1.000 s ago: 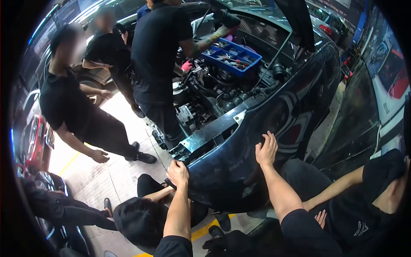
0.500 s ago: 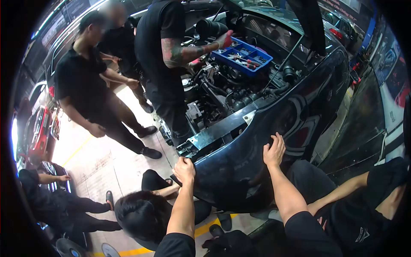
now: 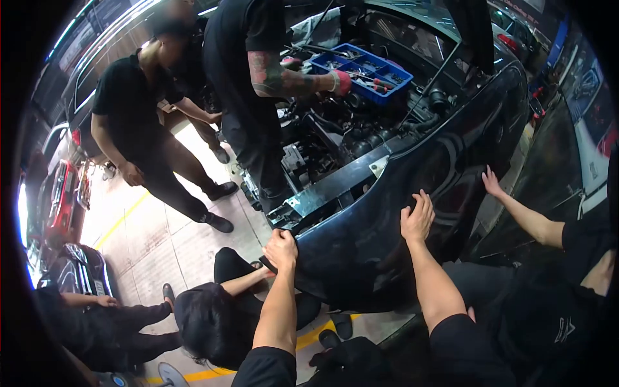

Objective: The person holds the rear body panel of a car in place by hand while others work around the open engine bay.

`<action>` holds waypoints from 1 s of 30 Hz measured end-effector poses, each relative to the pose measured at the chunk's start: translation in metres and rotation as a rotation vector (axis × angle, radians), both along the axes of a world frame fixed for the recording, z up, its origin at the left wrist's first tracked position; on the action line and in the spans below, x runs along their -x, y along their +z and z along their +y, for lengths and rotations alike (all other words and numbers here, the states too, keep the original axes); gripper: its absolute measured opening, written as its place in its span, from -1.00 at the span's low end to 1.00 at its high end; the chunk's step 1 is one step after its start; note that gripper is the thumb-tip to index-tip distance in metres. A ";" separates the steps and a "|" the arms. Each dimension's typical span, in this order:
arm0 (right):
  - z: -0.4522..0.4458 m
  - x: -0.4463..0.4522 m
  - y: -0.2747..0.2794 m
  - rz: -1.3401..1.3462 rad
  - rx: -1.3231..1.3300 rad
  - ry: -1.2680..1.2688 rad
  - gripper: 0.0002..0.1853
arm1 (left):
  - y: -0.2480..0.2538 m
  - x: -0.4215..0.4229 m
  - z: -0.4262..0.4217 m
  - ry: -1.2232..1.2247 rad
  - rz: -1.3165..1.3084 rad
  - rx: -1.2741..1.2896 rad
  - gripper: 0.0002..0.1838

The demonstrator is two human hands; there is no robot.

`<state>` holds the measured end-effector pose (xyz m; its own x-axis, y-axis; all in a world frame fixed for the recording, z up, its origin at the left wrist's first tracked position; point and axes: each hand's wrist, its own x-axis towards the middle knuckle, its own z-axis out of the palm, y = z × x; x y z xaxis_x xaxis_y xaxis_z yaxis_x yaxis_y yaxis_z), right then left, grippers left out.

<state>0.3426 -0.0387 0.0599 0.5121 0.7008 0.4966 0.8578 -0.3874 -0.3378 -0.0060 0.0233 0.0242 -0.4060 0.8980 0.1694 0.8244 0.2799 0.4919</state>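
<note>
A glossy dark car fender (image 3: pixel 361 248) curves across the middle, along the side of the engine bay. My left hand (image 3: pixel 281 250) is closed over its front end, fingers bent round the top edge. Farther right, my right hand (image 3: pixel 418 216) lies open against the fender's outer face, fingers stretched out and partly apart. Just below my left hand, a crouching person's hand (image 3: pixel 265 272) is near the fender's front end. Another person's hand (image 3: pixel 491 180) touches the rear part of the panel at the right.
A blue compartment tray (image 3: pixel 387 97) of tools and small parts rests over the engine (image 3: pixel 348 135). A gloved co-worker (image 3: pixel 242 109) stands at the car's front. Other people (image 3: pixel 145 122) stand at the left. A prop rod (image 3: pixel 433 84) rises from the bay.
The person at the right has reached out and put a hand on the fender. The gloved co-worker's hand has come down beside the tray. My hands keep their places on the panel.
</note>
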 end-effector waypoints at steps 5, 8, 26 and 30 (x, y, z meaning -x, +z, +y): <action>-0.001 -0.003 -0.002 0.004 0.030 0.001 -0.57 | 0.002 0.000 -0.001 -0.014 -0.015 0.008 -0.70; -0.002 -0.003 -0.002 0.001 0.045 -0.001 -0.57 | 0.004 -0.001 -0.002 -0.013 -0.019 0.017 -0.70; 0.000 -0.003 -0.004 0.009 0.023 0.016 -0.58 | -0.009 0.001 0.001 -0.022 0.017 -0.004 -0.72; 0.000 -0.008 -0.007 -0.052 -0.049 0.056 -0.53 | -0.001 -0.002 -0.001 -0.005 -0.016 0.064 -0.68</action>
